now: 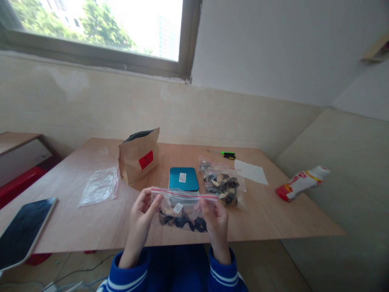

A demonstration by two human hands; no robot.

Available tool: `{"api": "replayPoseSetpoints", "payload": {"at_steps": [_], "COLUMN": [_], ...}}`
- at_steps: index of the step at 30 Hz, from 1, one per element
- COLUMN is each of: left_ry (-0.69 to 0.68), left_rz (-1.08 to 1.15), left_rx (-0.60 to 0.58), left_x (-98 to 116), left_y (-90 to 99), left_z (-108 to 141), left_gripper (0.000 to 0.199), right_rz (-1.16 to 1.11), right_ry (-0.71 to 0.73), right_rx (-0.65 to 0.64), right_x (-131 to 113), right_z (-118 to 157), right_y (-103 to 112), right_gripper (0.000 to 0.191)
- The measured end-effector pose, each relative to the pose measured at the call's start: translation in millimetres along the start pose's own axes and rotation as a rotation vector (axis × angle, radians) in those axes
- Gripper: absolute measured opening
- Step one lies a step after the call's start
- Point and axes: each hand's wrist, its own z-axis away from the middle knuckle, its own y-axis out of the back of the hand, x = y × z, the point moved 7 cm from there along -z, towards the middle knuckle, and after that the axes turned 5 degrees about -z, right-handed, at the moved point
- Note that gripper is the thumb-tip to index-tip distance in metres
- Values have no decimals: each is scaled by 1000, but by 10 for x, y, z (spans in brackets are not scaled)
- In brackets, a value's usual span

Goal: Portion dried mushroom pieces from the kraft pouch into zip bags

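A clear zip bag [185, 217] with a red-lined seal and a small white label hangs between my two hands, above the table's front edge. Dark and brown dried pieces lie along its bottom. My left hand [145, 211] pinches the bag near its upper left corner, and my right hand [215, 215] grips the upper right side. Just beyond the bag lies a flat blue box [183, 178] with a white label. To its right, more zip bags of dark and pale dried pieces [225, 187] overlap on the table.
A brown paper pouch [136, 160] with a red label stands open at back left. Beside it lies a flat clear bag [100, 186]. A tablet [26, 227] sits far left. Screwdrivers [227, 154], white paper [251, 172] and a red-and-white bottle [300, 184] are on the right.
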Motion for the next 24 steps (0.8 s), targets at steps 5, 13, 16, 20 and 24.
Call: {"api": "replayPoseSetpoints", "payload": {"at_steps": [5,13,16,20,24], "left_ry": [26,-22,-60,-45,-44], "left_rz": [25,52,22,-12,-24], "left_rx": [-14,54,135,47,-1], "left_x": [-26,-18,30,91,150], "left_y": [9,70,85,-34,-98], "left_z": [2,35,67,78,71], "left_gripper": [20,15,15,18,21], "right_rz": [25,-96,-151,-180,-162], "right_ry": [4,-86,-130,-186,-149], "right_rx": [1,80,126,164,22], "right_x": [-3,80,141,225,169], "right_z": [-11,-10,15,21,-21], "right_y": [-18,-13,7,59,-16], "right_gripper": [20,17,17,20,24]}}
